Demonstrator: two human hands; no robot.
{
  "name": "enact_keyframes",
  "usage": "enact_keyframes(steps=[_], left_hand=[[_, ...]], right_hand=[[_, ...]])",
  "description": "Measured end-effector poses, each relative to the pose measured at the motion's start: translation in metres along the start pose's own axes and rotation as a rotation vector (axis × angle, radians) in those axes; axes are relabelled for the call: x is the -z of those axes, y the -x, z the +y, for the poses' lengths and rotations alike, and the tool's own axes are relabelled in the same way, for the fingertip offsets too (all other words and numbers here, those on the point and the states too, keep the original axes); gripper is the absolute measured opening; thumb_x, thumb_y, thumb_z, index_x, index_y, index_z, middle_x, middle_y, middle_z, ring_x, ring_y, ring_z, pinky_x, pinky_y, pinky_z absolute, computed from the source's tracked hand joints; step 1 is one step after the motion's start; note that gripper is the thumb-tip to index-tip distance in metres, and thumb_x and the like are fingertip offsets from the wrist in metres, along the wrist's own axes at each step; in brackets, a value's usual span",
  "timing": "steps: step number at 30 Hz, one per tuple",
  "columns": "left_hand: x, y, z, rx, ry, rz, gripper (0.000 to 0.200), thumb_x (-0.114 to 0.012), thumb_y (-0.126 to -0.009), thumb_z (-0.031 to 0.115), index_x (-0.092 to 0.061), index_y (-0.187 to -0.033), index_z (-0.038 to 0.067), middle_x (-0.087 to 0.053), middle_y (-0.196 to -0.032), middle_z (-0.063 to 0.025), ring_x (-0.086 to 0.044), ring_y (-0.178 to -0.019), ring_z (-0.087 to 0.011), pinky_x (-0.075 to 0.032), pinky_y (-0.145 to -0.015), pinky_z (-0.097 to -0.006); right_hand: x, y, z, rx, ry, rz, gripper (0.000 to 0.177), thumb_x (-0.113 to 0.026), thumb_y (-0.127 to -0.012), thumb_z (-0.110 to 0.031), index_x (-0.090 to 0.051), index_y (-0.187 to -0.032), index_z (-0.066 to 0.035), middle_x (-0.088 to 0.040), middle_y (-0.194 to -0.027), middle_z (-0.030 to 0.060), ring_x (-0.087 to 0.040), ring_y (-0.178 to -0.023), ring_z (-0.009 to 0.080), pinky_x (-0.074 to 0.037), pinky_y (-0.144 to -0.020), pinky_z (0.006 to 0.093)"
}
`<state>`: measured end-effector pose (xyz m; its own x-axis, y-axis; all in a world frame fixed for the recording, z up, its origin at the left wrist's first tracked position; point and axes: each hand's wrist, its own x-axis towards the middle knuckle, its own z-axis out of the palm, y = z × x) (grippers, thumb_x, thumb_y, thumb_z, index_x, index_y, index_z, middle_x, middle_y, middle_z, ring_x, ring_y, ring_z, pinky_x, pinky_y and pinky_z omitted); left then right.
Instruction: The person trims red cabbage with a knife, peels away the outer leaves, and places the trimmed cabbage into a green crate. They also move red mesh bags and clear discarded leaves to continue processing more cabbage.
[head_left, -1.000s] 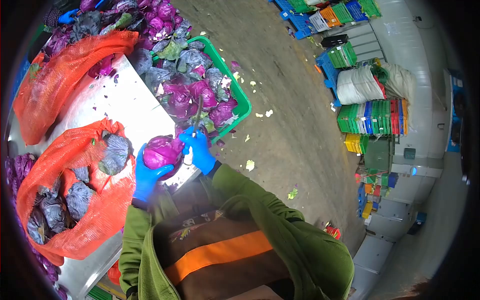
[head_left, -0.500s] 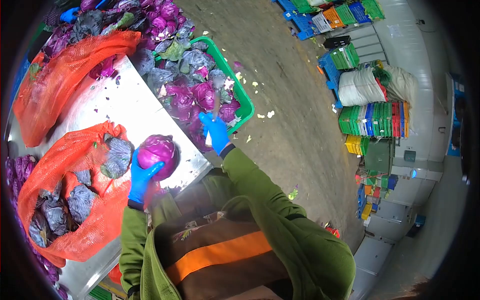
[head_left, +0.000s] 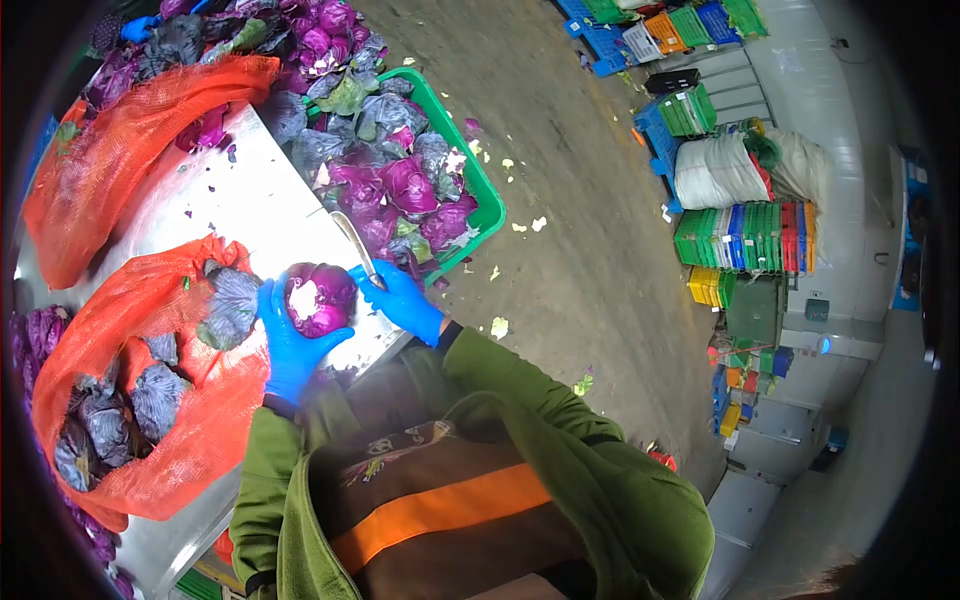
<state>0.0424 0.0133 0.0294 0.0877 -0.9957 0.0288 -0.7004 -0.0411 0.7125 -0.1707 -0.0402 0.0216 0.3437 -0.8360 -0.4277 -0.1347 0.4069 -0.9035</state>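
In the head view, my left hand wears a blue glove and grips a red cabbage from its left and near side, just above the metal table. A pale cut patch shows on the cabbage's upward face. My right hand, also gloved in blue, is closed on a knife close to the cabbage's right side. The knife's narrow, curved blade points up and away from me. Left of my left hand, an open red mesh sack holds several cabbages with dark outer leaves; one cabbage lies at its mouth.
The metal table also bears another red mesh sack. Against its far right edge stands a green crate filled with purple leaves. Another person's blue-gloved hand shows at top left. Stacked crates line the right; leaf scraps dot the floor.
My right hand has come down and left with the knife, from over the crate to beside the cabbage. The cabbage has turned, bringing a pale cut patch into view.
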Motion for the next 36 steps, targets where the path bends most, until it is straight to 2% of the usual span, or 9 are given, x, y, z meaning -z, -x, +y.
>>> enact_keyframes(steps=[2, 6, 8, 9, 11, 18, 26, 30, 36], left_hand=[[-0.004, -0.003, 0.004, 0.039, 0.246, -0.013, 0.121, -0.094, -0.049, 0.037, -0.031, -0.147, 0.004, -0.035, -0.143, -0.0209, -0.04, -0.132, -0.0353, -0.034, -0.111, -0.0459], [-0.003, -0.005, 0.026, 0.074, 0.3, -0.046, 0.12, -0.094, -0.049, 0.034, -0.03, -0.146, 0.003, -0.036, -0.142, -0.0196, -0.042, -0.13, -0.0331, -0.036, -0.111, -0.0423], [-0.004, 0.0, 0.03, 0.125, 0.341, -0.014, 0.119, -0.095, -0.046, 0.025, -0.03, -0.144, 0.002, -0.04, -0.135, -0.0175, -0.043, -0.126, -0.0336, -0.037, -0.108, -0.0432], [-0.004, 0.001, 0.032, 0.127, 0.341, -0.014, 0.119, -0.095, -0.046, 0.025, -0.03, -0.144, 0.002, -0.04, -0.135, -0.0175, -0.043, -0.126, -0.0336, -0.037, -0.108, -0.0432], [-0.004, 0.0, 0.034, 0.022, 0.235, -0.057, 0.123, -0.095, -0.044, 0.026, -0.029, -0.144, 0.002, -0.039, -0.136, -0.0185, -0.043, -0.126, -0.0345, -0.038, -0.107, -0.0429], [-0.02, 0.005, 0.029, 0.064, 0.04, 0.0, 0.131, -0.093, -0.048, 0.04, -0.019, -0.147, -0.003, -0.028, -0.145, -0.0283, -0.035, -0.134, -0.0428, -0.033, -0.111, -0.0456], [-0.016, -0.006, 0.036, 0.08, 0.136, -0.038, 0.124, -0.094, -0.049, 0.038, -0.025, -0.142, -0.004, -0.035, -0.138, -0.0232, -0.037, -0.129, -0.0384, -0.033, -0.11, -0.0468], [-0.021, -0.008, 0.034, 0.017, 0.119, 0.025, 0.115, -0.093, -0.048, 0.034, -0.031, -0.14, 0.003, -0.039, -0.13, -0.0202, -0.041, -0.122, -0.0377, -0.036, -0.104, -0.0469], [-0.018, -0.009, 0.041, 0.08, 0.188, 0.02, 0.113, -0.093, -0.048, 0.031, -0.033, -0.139, 0.003, -0.04, -0.129, -0.02, -0.04, -0.123, -0.038, -0.035, -0.105, -0.047]], right_hand=[[-0.005, 0.008, 0.0, 0.145, -0.086, 0.066, 0.027, -0.058, -0.097, -0.015, -0.06, -0.122, -0.007, -0.062, -0.097, -0.0001, -0.058, -0.08, 0.0084, -0.051, -0.067, 0.0259], [0.001, 0.021, -0.012, 0.206, 0.104, 0.107, 0.028, -0.054, -0.1, -0.019, -0.059, -0.123, -0.006, -0.066, -0.099, 0.0067, -0.062, -0.081, 0.0162, -0.052, -0.074, 0.0303], [0.003, 0.029, -0.034, 0.008, 0.431, 0.108, 0.034, -0.05, -0.101, -0.027, -0.057, -0.125, -0.004, -0.068, -0.1, 0.0169, -0.066, -0.085, 0.0278, -0.052, -0.077, 0.0368], [0.003, 0.031, -0.029, 0.006, 0.43, 0.106, 0.034, -0.05, -0.101, -0.027, -0.057, -0.125, -0.004, -0.068, -0.1, 0.0169, -0.066, -0.085, 0.0278, -0.052, -0.077, 0.0368], [0.001, 0.035, -0.026, 0.397, 0.627, 0.186, 0.038, -0.048, -0.101, -0.031, -0.056, -0.128, -0.005, -0.065, -0.096, 0.0221, -0.065, -0.085, 0.0356, -0.052, -0.073, 0.0431], [0.004, 0.046, -0.034, 0.352, 0.853, 0.131, 0.039, -0.05, -0.099, -0.029, -0.055, -0.132, -0.008, -0.067, -0.089, 0.018, -0.065, -0.08, 0.035, -0.05, -0.068, 0.0463], [-0.006, 0.035, -0.025, 0.25, 1.078, 0.181, 0.05, -0.052, -0.097, -0.032, -0.046, -0.139, -0.006, -0.066, -0.1, 0.0156, -0.064, -0.086, 0.0327, -0.05, -0.073, 0.0434], [-0.015, 0.024, -0.026, 0.246, 1.102, 0.218, 0.052, -0.052, -0.097, -0.035, -0.046, -0.14, -0.007, -0.065, -0.098, 0.0136, -0.064, -0.087, 0.0306, -0.05, -0.075, 0.0429], [-0.02, 0.013, -0.024, 0.271, 1.16, 0.268, 0.052, -0.052, -0.096, -0.037, -0.047, -0.139, -0.007, -0.066, -0.098, 0.0123, -0.064, -0.087, 0.0302, -0.05, -0.072, 0.0435]])
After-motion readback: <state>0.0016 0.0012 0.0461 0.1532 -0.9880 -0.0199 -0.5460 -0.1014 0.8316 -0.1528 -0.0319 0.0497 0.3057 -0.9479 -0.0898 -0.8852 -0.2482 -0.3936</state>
